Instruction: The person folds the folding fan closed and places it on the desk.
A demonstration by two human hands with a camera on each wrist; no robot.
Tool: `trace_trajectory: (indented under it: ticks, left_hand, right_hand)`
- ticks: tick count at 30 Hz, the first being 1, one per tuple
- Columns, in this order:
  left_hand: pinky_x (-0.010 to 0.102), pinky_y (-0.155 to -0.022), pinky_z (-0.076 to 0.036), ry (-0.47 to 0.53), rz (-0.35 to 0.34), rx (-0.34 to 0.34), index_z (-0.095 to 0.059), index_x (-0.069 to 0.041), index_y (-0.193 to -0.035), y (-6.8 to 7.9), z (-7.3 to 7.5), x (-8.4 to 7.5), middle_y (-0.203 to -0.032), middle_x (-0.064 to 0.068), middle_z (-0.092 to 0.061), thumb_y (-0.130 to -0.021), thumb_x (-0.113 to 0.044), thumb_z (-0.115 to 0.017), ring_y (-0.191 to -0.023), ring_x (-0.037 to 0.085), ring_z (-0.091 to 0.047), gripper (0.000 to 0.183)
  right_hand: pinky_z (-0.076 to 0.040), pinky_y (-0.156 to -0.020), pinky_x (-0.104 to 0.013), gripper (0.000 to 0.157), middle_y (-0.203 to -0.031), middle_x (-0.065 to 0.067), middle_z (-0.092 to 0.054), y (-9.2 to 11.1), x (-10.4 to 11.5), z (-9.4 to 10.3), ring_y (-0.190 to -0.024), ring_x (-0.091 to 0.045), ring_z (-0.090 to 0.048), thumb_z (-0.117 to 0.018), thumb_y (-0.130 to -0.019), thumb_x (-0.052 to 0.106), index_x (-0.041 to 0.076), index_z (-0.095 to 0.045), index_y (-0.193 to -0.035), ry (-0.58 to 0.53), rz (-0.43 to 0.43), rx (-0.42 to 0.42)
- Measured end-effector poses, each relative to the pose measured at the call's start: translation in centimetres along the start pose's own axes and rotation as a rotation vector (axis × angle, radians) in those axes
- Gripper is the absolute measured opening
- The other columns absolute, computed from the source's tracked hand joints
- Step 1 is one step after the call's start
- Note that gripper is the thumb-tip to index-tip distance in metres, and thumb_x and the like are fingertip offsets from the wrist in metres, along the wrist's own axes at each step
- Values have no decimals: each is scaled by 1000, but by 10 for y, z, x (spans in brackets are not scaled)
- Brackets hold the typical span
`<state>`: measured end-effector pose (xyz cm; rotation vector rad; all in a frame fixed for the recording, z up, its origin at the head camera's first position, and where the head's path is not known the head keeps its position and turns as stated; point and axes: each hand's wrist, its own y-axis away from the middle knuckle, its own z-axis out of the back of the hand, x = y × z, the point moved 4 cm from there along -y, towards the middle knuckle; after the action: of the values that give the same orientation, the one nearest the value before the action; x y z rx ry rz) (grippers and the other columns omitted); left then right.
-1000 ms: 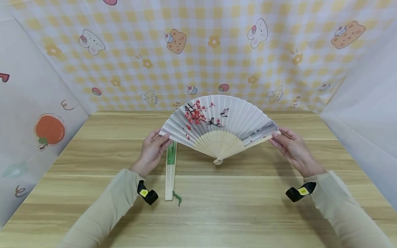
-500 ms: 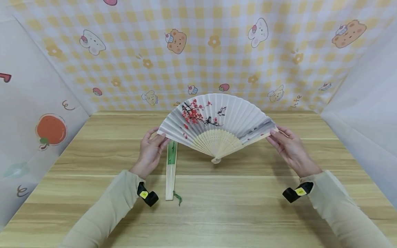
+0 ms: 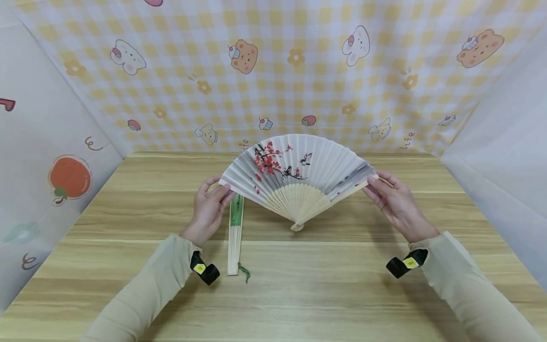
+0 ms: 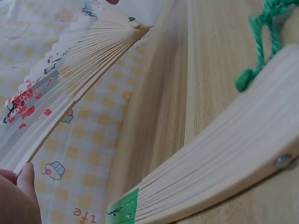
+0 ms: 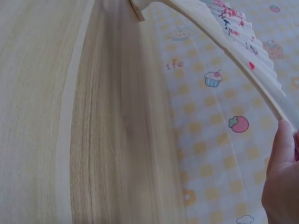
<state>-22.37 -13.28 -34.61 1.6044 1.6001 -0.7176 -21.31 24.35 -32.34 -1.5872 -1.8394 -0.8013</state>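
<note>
A spread folding fan (image 3: pixel 295 166), white with red blossoms, small birds and pale wooden ribs, is held up above the table between both hands. My left hand (image 3: pixel 207 209) pinches the fan's left outer end between thumb and fingers. At the opposite end, my right hand (image 3: pixel 397 205) grips the right outer rib by its tip. The ribs meet at a pivot low in the middle. In the left wrist view the left thumb and the fan (image 4: pixel 77 70) show at the left. The right wrist view has the right hand (image 5: pixel 284 175) on the fan's edge rib.
A folded green fan (image 3: pixel 235 237) with pale ribs and a green tassel (image 3: pixel 244 272) lies on the wooden table (image 3: pixel 316 294), just right of the left hand. Behind the table hangs a yellow checked cloth (image 3: pixel 295 80) with cartoon prints. White sheets stand at both sides.
My right hand has moved a little to the left, so the fan is spread slightly less wide. The left hand has hardly moved. The green fan lies where it was.
</note>
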Motion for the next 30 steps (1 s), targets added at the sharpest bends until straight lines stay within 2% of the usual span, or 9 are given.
trace_trajectory:
  ticks: [18,30]
  left_hand:
    - [22,-82,-48,-32,3,36,-45,-7,-108,2,-6,0,-88,6,-64,-89,8,-45,-78,15,-64,24]
    - [25,-87,-45,-91,20,72,-44,-7,-113,1,-11,0,-98,6,-61,-90,6,-45,-87,16,-63,26]
  right_hand:
    - [-50,-78,-24,15,-97,-11,-64,0,-6,-6,-87,-20,-63,-50,-88,-5,1,-58,-100,-19,-43,1]
    - [-49,-81,-24,16,-100,-9,-63,-1,-9,-13,-90,-18,-62,-51,-88,-2,3,-55,-103,24,-75,-5]
